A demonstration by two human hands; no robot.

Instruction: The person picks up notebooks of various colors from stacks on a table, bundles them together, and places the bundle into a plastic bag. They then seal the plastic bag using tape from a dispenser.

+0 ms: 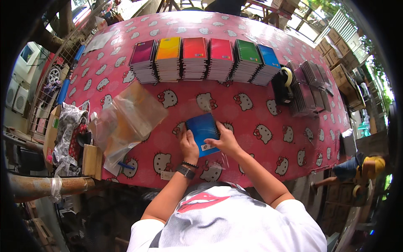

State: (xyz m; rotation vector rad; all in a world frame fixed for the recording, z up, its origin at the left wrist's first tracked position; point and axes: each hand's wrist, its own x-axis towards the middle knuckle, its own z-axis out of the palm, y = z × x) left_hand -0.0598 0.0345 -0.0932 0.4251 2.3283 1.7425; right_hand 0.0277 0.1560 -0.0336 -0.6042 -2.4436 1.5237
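A small blue spiral notebook (pixel 202 128) lies nearly upright on the table in front of me, with a white label near its lower edge. My left hand (pixel 189 148) grips its left side, thumb on the cover. At the right side, my right hand (pixel 226 140) holds the notebook's edge, its thumb reaching over the cover near the label. Clear plastic film shows around the notebook, but how far it wraps the notebook I cannot tell. Beyond my hands stand stacks of spiral notebooks in a row: purple (pixel 142 52), yellow (pixel 168 48), red (pixel 194 48), pink (pixel 221 49), green (pixel 247 51) and blue (pixel 268 56).
Clear plastic bags (pixel 136 111) spread at the left, beside a blue pen (pixel 126 165) and a wooden block (pixel 92 161). At the right stand a black tape dispenser (pixel 282 89) and dark wrapped stacks (pixel 303 98). A person (pixel 357 167) is beyond the pink table's right edge.
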